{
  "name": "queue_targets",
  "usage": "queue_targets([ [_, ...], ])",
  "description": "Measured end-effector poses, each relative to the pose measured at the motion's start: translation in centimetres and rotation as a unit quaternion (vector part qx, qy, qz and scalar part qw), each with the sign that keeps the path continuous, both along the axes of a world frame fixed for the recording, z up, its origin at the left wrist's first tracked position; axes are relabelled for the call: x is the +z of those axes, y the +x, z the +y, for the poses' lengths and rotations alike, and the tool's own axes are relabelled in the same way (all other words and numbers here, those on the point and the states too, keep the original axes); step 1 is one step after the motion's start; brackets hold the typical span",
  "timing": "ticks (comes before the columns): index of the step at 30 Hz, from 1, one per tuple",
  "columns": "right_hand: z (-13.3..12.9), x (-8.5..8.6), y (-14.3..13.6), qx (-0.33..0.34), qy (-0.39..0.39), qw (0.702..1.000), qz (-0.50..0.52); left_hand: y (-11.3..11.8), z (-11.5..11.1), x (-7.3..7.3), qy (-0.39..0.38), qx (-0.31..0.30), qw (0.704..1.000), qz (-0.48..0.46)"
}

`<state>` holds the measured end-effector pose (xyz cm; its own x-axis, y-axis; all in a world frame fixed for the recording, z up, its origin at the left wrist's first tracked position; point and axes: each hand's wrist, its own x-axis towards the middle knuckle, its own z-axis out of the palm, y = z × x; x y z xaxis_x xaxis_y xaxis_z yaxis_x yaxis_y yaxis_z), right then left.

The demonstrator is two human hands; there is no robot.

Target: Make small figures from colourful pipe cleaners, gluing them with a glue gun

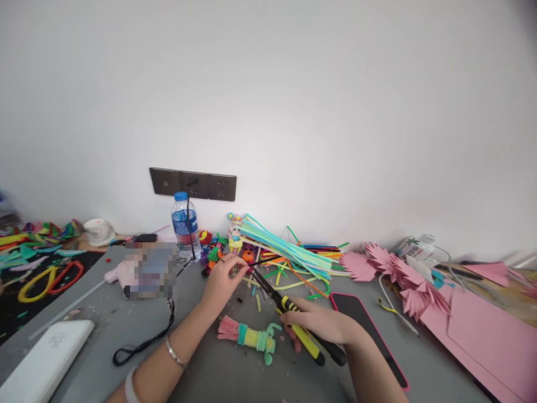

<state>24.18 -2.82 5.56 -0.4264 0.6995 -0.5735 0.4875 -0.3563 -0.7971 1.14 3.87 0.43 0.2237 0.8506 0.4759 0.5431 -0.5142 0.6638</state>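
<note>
My left hand (225, 278) is closed in a pinch on a thin black strip (264, 261), which sticks out to the right of the fingertips. My right hand (316, 320) is wrapped round the yellow and black handles of long-nosed pliers (306, 337). The dark jaws reach up and left to the left fingertips, by the black strip; whether they grip it cannot be made out. Below the hands a small figure (251, 337) of pink, teal and yellow-green fuzzy stems lies on the grey table (226, 378).
Behind the hands lie many coloured pipe cleaners (289, 249) and a water bottle (185, 226). A phone (369, 336) and pink paper (490, 330) are on the right. On the left are a white power bank (48, 358), a black cord (145, 341) and scissors (67, 277).
</note>
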Motion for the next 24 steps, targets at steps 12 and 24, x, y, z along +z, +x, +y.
queue_targets([
  [12, 0.2, -1.3, -1.3, -0.008, 0.046, 0.997, -0.058, -0.1, -0.8, 0.2, -0.08, 0.016, 0.997, 0.011],
  [24, 0.8, -0.8, -1.8, 0.015, 0.052, 0.996, -0.076, -0.1, -1.1, -0.7, -0.113, 0.009, 0.993, 0.014],
])
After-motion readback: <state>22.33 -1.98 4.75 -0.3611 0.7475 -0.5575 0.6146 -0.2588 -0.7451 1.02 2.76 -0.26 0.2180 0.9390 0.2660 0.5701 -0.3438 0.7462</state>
